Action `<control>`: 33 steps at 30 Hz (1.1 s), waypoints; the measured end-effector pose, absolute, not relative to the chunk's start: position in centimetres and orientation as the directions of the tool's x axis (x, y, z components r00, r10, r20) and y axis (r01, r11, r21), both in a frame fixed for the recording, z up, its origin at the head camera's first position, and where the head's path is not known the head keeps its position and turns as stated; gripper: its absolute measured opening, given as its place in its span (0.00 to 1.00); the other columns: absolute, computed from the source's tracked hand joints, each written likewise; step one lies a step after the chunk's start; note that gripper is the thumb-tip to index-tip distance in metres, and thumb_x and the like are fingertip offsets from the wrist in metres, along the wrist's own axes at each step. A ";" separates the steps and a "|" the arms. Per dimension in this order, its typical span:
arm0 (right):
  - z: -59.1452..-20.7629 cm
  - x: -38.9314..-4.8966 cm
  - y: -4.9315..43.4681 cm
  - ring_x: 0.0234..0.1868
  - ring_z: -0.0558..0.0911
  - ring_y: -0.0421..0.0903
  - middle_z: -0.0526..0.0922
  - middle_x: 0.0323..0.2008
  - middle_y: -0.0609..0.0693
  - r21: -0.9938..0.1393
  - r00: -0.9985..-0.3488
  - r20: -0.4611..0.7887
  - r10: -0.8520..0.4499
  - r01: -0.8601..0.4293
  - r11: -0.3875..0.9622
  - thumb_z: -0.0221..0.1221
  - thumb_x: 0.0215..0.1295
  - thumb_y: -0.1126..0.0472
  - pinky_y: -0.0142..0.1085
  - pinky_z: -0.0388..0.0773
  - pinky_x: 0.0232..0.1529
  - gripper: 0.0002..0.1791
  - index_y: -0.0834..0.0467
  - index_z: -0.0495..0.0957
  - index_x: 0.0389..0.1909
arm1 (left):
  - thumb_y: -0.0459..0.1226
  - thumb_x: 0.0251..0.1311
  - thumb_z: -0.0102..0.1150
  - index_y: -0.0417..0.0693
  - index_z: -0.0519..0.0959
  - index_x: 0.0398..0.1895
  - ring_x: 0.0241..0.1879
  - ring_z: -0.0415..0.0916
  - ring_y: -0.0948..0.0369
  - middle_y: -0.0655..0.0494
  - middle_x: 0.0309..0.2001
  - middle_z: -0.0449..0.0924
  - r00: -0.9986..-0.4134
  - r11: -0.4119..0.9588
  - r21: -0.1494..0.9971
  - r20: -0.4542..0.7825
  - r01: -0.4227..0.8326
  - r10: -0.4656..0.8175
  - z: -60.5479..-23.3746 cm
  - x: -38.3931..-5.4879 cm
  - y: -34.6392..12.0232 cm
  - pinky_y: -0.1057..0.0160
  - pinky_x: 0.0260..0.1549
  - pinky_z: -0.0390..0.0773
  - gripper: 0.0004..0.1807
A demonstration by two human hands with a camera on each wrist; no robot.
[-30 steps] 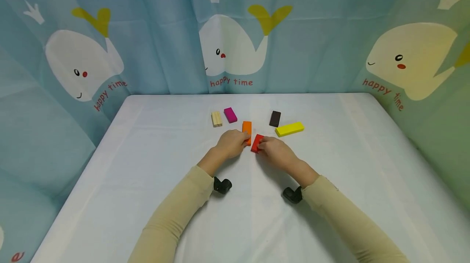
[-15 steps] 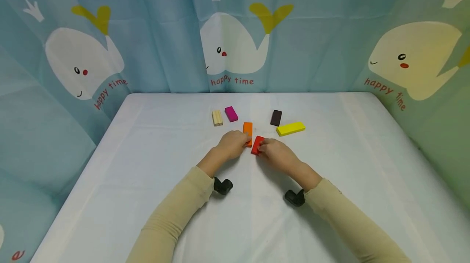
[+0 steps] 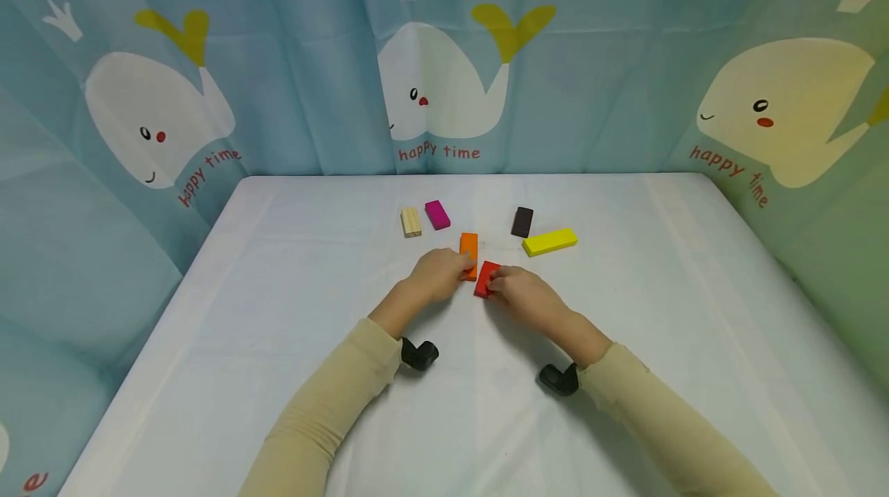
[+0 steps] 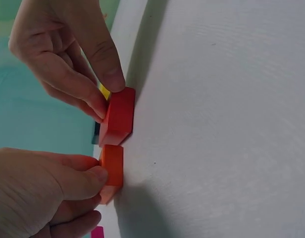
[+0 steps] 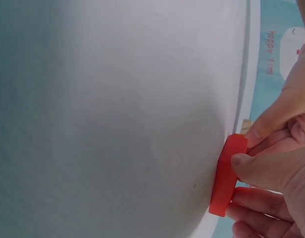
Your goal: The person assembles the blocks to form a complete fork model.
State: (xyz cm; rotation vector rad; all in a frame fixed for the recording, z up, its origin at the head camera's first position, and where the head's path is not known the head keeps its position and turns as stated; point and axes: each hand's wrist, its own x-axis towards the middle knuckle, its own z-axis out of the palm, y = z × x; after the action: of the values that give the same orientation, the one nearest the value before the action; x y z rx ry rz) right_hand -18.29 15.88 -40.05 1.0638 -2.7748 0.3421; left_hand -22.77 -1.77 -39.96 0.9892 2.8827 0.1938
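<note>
My left hand (image 3: pixel 439 274) pinches an orange block (image 3: pixel 468 245) between thumb and fingers; the block lies lengthwise away from me on the white table. Just to its right, my right hand (image 3: pixel 529 297) pinches a shorter red block (image 3: pixel 486 279), its thumb on the near face and fingers on the far side. In the left wrist view the red block (image 4: pixel 118 117) and the orange block (image 4: pixel 112 171) sit almost end to end. From the right wrist, the red block (image 5: pixel 226 176) hides most of the orange one.
Beyond the hands lie a pale wooden block (image 3: pixel 410 222), a magenta block (image 3: pixel 437 214), a dark brown block (image 3: pixel 522 221) and a long yellow block (image 3: pixel 549 242). The white table (image 3: pixel 278 265) ends at a blue curtain (image 3: pixel 299 80) printed with whales.
The red block has slid slightly toward me with my right hand. The orange block has shifted a little the same way in my left hand's grip.
</note>
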 end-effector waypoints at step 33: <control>-40.1 -16.5 15.9 0.36 0.79 0.50 0.81 0.34 0.56 -0.212 -0.716 0.241 -0.655 -0.698 0.684 0.67 0.48 0.70 0.40 0.77 0.41 0.08 0.66 0.83 0.32 | 0.36 0.63 0.53 0.46 0.79 0.46 0.29 0.74 0.59 0.54 0.30 0.79 -0.768 0.766 0.122 -0.038 0.631 0.639 -39.9 -21.3 -1.8 0.64 0.33 0.75 0.11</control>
State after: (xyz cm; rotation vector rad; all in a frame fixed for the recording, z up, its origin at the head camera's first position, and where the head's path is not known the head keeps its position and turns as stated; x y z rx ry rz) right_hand -16.54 15.87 -40.15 1.1107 -2.7472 0.4364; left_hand -21.27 -1.84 -39.87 1.0364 2.8790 0.1569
